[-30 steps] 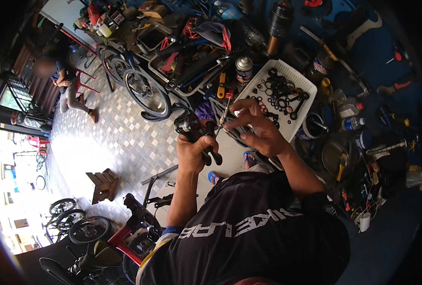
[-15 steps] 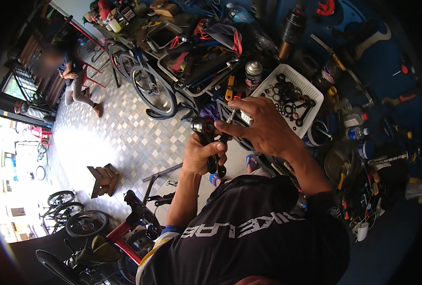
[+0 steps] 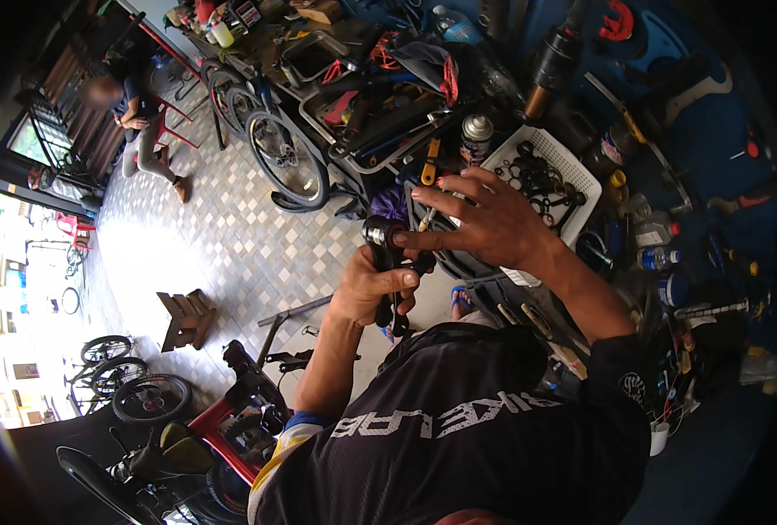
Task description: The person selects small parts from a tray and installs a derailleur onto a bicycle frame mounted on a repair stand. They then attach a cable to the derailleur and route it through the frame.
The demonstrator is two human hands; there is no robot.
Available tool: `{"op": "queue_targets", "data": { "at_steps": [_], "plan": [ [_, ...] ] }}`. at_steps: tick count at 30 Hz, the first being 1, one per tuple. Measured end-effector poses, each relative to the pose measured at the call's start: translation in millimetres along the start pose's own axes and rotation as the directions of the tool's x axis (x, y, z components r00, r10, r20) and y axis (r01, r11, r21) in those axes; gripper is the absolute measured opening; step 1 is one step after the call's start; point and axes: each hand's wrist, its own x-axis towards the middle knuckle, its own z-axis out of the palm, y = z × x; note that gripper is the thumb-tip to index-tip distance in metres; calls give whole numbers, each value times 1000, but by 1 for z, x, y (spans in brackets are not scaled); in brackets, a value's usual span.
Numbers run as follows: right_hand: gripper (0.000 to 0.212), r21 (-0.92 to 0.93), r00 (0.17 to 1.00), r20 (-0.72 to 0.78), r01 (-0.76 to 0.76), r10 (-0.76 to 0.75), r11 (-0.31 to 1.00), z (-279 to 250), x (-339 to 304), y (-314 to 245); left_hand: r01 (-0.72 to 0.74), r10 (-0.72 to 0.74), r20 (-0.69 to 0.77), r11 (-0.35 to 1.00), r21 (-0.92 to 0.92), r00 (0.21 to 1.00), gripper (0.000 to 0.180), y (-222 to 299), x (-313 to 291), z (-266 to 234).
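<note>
My left hand (image 3: 364, 284) is closed around a black bicycle linkage part (image 3: 376, 230), which has a round eye at its top end and narrower arms reaching down below my fingers. A red ring shows inside the eye. My right hand (image 3: 502, 223) comes in from the right with its fingers stretched toward the part, one fingertip touching the eye beside the red ring. Between its fingers sits a slim tool with a pale metal shaft (image 3: 427, 219); its exact kind is hard to make out.
A white perforated tray (image 3: 581, 171) of black rings and small parts lies beyond my right hand, beside a spray can (image 3: 476, 137). Cluttered tools cover the bench. Parked bicycles (image 3: 288, 162) and a wooden stool (image 3: 187, 320) stand leftward; a seated person (image 3: 143, 131) is farther off.
My left hand and the linkage part have shifted slightly right. The right hand's fingers have come over the slim tool, with one fingertip still against the eye.
</note>
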Motion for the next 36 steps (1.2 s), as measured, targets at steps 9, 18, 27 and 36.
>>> {"op": "queue_targets", "data": {
  "at_steps": [9, 18, 27, 36],
  "plan": [
    [43, 117, 996, -51, -68, 75, 991, -29, 0, 10, 10, 7, -102, 987, 162, 995, 32, 5, 2, -5],
    [39, 109, 998, -34, -43, 47, 993, -10, 3, -4, 44, -8, -118, 950, 309, 993, 30, 6, 10, 0],
    [53, 514, 911, 321, -396, 258, 761, -12, 6, -23, -63, 132, -81, 820, 569, 988, 26, 15, 9, -1],
    [61, 290, 755, 656, -272, -16, -917, 4, -11, -35, -170, 306, -74, 695, 699, 949, 27, 6, 9, -14]
  ]
}}
